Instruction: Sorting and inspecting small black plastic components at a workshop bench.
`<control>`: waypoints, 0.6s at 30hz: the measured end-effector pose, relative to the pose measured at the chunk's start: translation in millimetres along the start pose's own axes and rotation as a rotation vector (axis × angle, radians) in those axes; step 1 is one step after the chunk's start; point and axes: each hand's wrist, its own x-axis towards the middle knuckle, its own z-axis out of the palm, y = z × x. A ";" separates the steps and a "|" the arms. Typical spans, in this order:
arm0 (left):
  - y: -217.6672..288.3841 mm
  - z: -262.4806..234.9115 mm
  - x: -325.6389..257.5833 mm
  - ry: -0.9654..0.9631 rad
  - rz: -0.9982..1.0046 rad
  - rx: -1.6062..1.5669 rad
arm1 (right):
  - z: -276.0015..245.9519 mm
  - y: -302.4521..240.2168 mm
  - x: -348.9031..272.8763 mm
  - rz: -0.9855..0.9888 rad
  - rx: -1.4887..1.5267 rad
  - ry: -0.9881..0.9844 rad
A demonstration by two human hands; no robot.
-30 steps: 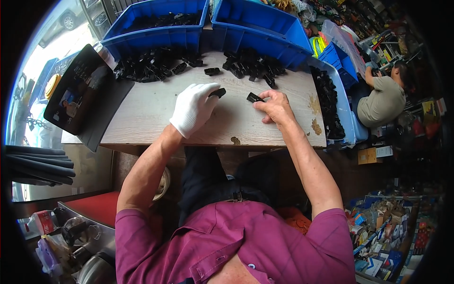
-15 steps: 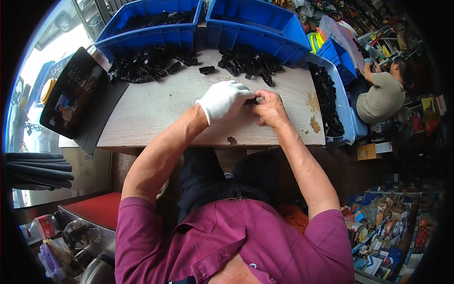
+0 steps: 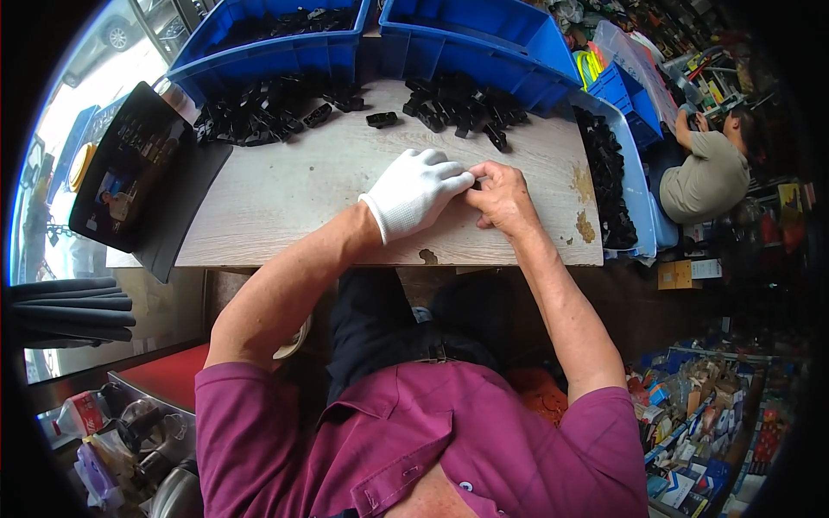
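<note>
My left hand [image 3: 419, 194], in a white knitted glove, meets my bare right hand [image 3: 503, 200] above the middle of the table [image 3: 285, 207]. Between their fingertips a small black plastic part [image 3: 476, 185] shows only as a dark sliver; the fingers hide its shape. Both hands are closed around it. Beyond them, a single black part [image 3: 381, 119] lies apart on the tabletop. Loose heaps of similar black parts lie to its left [image 3: 255, 112] and right [image 3: 458, 108].
Two blue bins [image 3: 268, 65] [image 3: 479, 53] stand along the table's far edge. A lighter blue bin [image 3: 635, 186] of black parts adjoins the right edge. On the left leans a dark tablet-like screen [image 3: 134, 173]. A person [image 3: 708, 177] sits farther right, near crowded shelves.
The view has shifted slightly. My hands stay together at the same spot, with the left fingers now a little more extended toward the right fingertips. The heaps have not changed.
</note>
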 end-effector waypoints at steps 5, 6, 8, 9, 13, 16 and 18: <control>6.2 -1.3 -8.5 0.007 -0.038 0.061 | 4.9 -3.4 0.1 -0.016 -0.027 -0.014; 7.0 -0.9 -9.1 0.040 -0.043 0.051 | 6.0 -1.2 1.3 -0.015 -0.028 -0.004; 10.4 -6.0 -5.9 0.075 -0.041 0.041 | 3.7 3.0 1.7 -0.016 -0.030 0.013; 10.6 -9.9 -5.3 0.106 -0.120 0.025 | 1.8 5.0 1.3 -0.019 0.011 0.006; -13.2 -25.6 1.1 0.385 -0.276 0.233 | -1.6 14.6 1.5 -0.075 0.054 0.056; -52.0 -30.7 -6.9 0.250 -0.365 0.449 | 3.8 7.3 -0.7 -0.094 0.055 0.057; -65.6 -27.8 -14.2 0.094 -0.413 0.498 | 6.1 6.1 0.0 -0.101 0.032 0.077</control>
